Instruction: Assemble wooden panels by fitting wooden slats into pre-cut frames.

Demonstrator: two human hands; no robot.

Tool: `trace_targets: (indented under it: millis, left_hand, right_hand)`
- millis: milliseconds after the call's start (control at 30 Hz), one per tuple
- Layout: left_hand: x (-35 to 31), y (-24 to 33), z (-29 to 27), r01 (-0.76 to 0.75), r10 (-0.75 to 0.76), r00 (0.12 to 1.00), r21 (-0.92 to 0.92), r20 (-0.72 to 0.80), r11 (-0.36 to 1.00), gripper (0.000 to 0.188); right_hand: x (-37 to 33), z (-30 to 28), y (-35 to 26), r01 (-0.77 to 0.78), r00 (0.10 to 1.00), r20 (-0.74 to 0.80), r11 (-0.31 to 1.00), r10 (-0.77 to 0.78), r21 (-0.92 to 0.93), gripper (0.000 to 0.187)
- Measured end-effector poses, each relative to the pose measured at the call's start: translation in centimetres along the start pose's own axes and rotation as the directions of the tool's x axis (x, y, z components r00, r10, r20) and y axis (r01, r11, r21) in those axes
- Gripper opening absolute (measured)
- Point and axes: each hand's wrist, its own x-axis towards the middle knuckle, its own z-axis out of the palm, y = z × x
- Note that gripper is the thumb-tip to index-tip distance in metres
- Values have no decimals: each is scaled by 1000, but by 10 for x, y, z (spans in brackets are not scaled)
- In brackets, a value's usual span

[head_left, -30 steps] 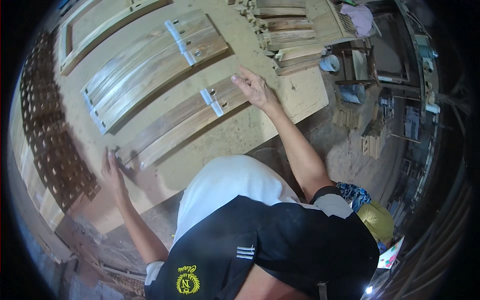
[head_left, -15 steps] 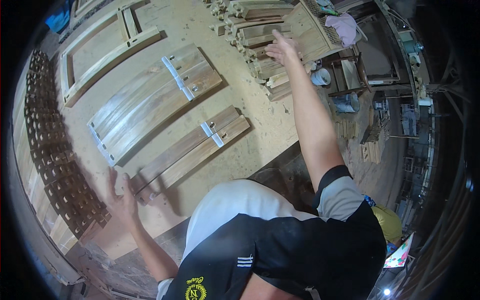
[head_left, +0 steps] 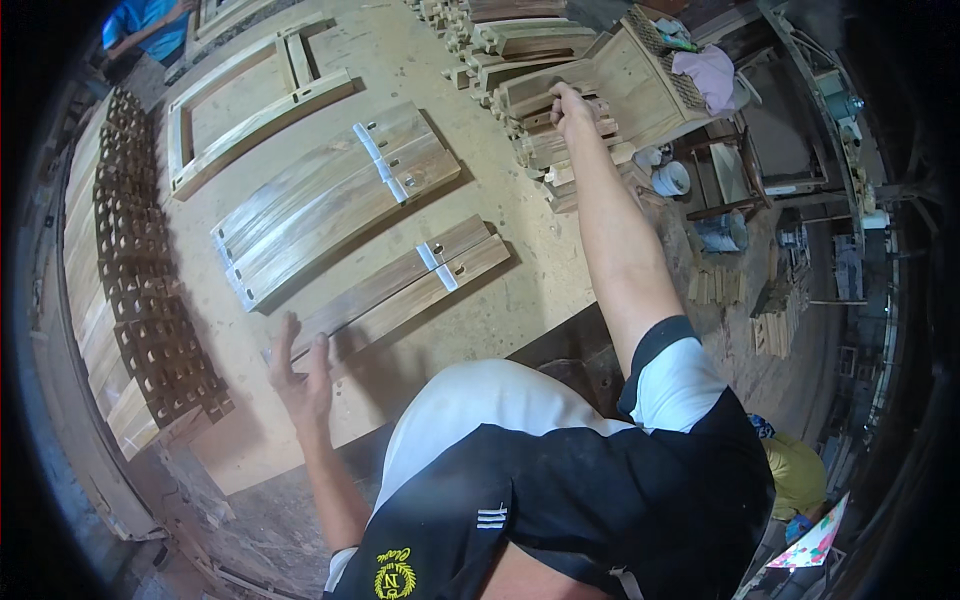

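Over the stack of tenoned wooden pieces [head_left: 545, 85], my right hand [head_left: 573, 110] is closed, its fingers curled; what they hold, if anything, is hidden. My left hand [head_left: 303, 378] is open, thumb and fingers apart, by the near end of a pair of narrow wooden slats [head_left: 400, 285]. The slats lie side by side with a white band of marking across them near their far end. Beyond them sits a group of wider curved boards [head_left: 335, 205], with slots and white bands near both ends.
A wooden frame [head_left: 262, 115] lies farther back on the worktable [head_left: 540, 270]. Along the left stand stacked slotted timbers [head_left: 160, 290]. At right are a wooden box-like panel [head_left: 640, 85], a pink cloth [head_left: 705, 78] and a white bucket [head_left: 671, 179]. Another person's blue clothing [head_left: 158, 28] shows at top left.
My right hand has gone from open with fingers spread to closed over the stack. My left hand stays open beside the slats' near end. The whole view has shifted slightly.
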Motion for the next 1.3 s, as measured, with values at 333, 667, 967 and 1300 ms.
trace_targets:
  millis: [333, 667, 967, 1300]
  left_hand:
    - [-70, 47, 72, 228, -146, 943, -263, 298, 937, 50]
    - [-42, 149, 196, 406, 165, 726, -610, 667, 681, 72]
    - [-39, 173, 188, 668, -246, 743, -670, 622, 324, 39]
    - [-73, 145, 163, 211, -93, 963, -488, 255, 847, 88]
  right_hand:
    - [-190, -131, 59, 41, 878, 428, 925, -214, 379, 33]
    - [-258, -207, 132, -353, 477, 875, 893, -85, 280, 40]
    - [-286, -215, 92, 986, -43, 791, 103, -610, 133, 45]
    - [-245, -200, 88, 950, -311, 810, -192, -497, 246, 34]
